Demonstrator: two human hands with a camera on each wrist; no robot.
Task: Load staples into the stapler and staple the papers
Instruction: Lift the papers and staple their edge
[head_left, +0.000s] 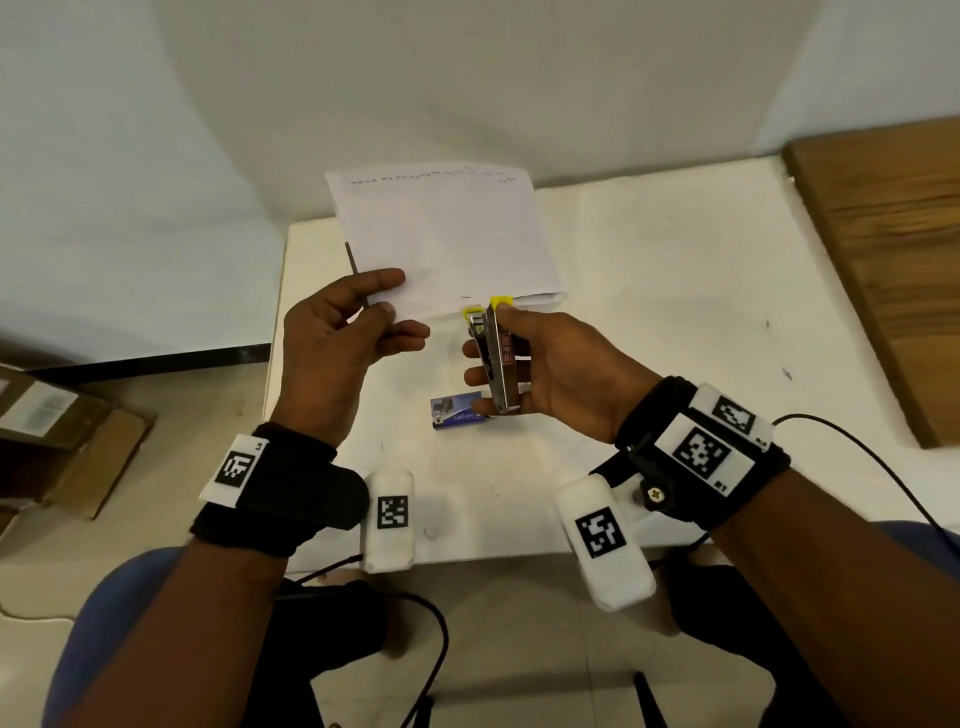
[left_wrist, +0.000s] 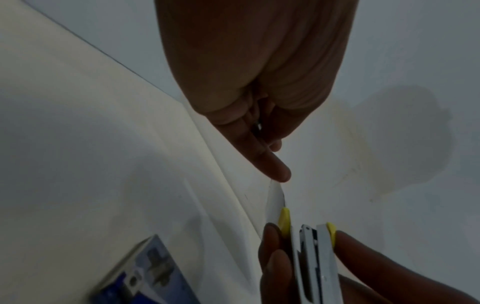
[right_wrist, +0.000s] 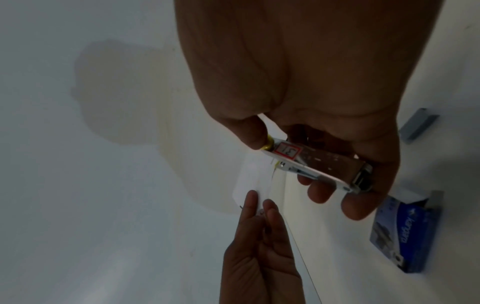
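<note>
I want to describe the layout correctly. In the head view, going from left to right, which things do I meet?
Brown cardboard box on the floor → left hand pinching the white papers → small blue staple box → right hand gripping the metal stapler with yellow tips → brown wooden board.

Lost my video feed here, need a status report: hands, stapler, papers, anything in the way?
Left hand pinches papers at near edge. Right hand grips stapler, nose at paper edge. Staple box on table below, not blocking.
</note>
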